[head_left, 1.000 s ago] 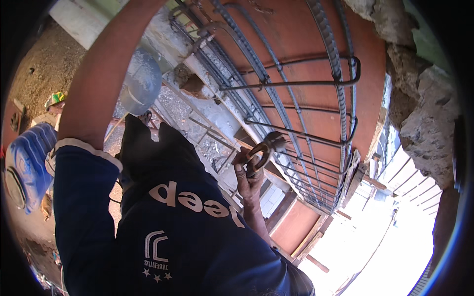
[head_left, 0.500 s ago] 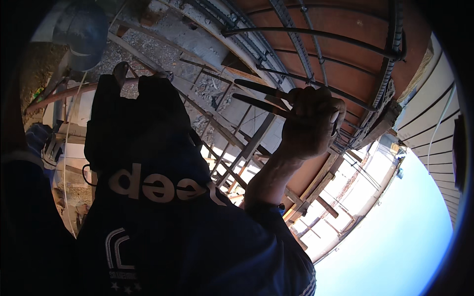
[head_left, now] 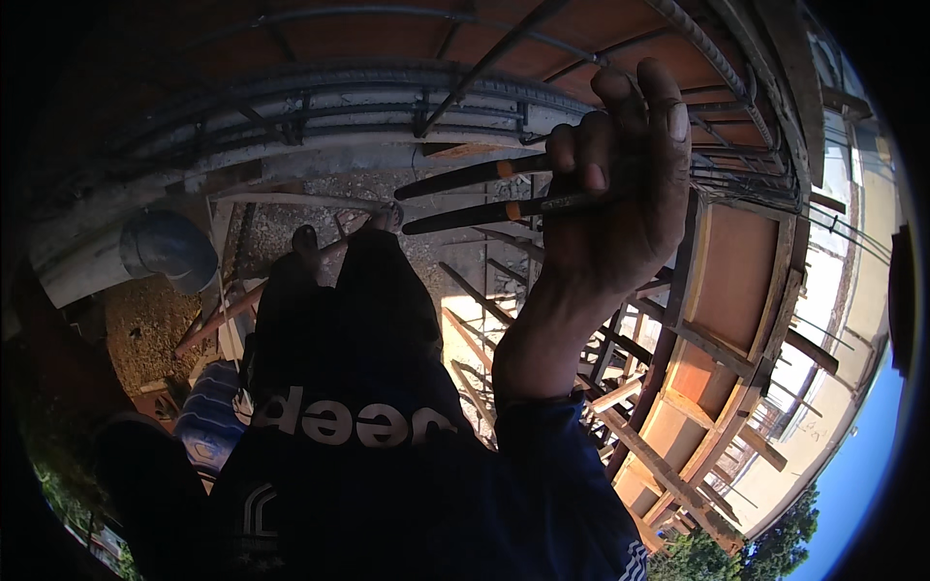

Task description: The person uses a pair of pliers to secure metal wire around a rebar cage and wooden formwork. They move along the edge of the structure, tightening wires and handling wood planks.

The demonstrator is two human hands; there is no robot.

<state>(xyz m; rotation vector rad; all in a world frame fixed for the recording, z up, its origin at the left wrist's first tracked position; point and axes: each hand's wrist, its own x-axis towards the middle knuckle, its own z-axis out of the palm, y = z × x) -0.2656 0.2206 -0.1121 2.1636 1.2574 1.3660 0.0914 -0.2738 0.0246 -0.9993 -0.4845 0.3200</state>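
Note:
My right hand (head_left: 620,194), raised at the right of centre, is curled around a pair of pliers. Two dark handles with orange bands, belonging to the pliers (head_left: 460,181), stick out to the left and stand apart. The tool's head is hidden in the palm. Thumb and index finger are lifted off the handles. Just beyond the fingers run steel reinforcing bars (head_left: 489,68) in front of reddish-brown boards. My left hand does not show; the lower left is too dark to make out an arm.
Below, my feet (head_left: 307,240) rest near a thin pole above gravel. A grey pipe elbow (head_left: 170,250) juts in at the left, above a blue striped object (head_left: 211,416). Wooden formwork (head_left: 731,276) and several timber props stand at the right, beside a pale wall (head_left: 823,426).
The view has swung, so the bars now cross the top and more formwork shows at right. My right hand appears higher, its thumb and index finger loosened, still with the pliers.

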